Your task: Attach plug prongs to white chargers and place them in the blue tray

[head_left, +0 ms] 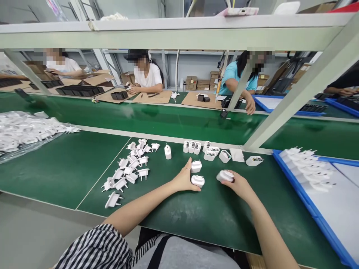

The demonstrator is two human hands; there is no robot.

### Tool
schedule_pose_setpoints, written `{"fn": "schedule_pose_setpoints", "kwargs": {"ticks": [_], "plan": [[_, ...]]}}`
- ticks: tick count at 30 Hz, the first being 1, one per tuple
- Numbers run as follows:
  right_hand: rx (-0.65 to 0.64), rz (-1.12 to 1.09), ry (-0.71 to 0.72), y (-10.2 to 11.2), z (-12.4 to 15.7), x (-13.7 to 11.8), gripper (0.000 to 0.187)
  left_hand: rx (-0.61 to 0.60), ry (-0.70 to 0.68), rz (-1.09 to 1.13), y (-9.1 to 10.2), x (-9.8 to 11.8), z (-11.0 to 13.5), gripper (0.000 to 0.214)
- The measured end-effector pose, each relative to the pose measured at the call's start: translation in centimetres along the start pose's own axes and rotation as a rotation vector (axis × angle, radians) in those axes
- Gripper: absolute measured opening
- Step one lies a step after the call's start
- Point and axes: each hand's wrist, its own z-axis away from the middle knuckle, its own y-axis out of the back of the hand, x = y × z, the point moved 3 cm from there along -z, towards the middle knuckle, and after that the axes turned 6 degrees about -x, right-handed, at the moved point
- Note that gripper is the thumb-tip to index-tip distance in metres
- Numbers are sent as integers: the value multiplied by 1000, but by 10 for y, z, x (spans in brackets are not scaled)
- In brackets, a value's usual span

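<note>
Nearest us was our black-and-white checked sleeve (97, 248), by the edge of the green bench (84, 157). Our right hand (235, 184) gripped one white adapter (224, 175); we could not tell whether it touched the surface below. Our left hand (183, 180) was spread, thumb and fingers wide apart, against a pair of standing adapters (198, 181). Beyond them, small white cases (192, 147) stood or leaned with open ends, tiny parts showing inside. On our right, a blue-rimmed tray (309, 209) held close rows of white plugs (308, 170). At far left, a clear plastic bag (28, 148) held heaped white pieces (25, 130); loose plug tops (129, 170) lay scattered between the bag and our left hand.
</note>
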Motion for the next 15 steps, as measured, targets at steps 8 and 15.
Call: {"fn": "schedule_pose_setpoints", "kwargs": {"ticks": [8,15], "plan": [[-239,-176,157,-34,-21,-46,49,-45,-97,27,-6,2,-21,122],[-120,-454,58,-23,-5,2,46,-103,-238,-19,-34,28,-41,114]]}}
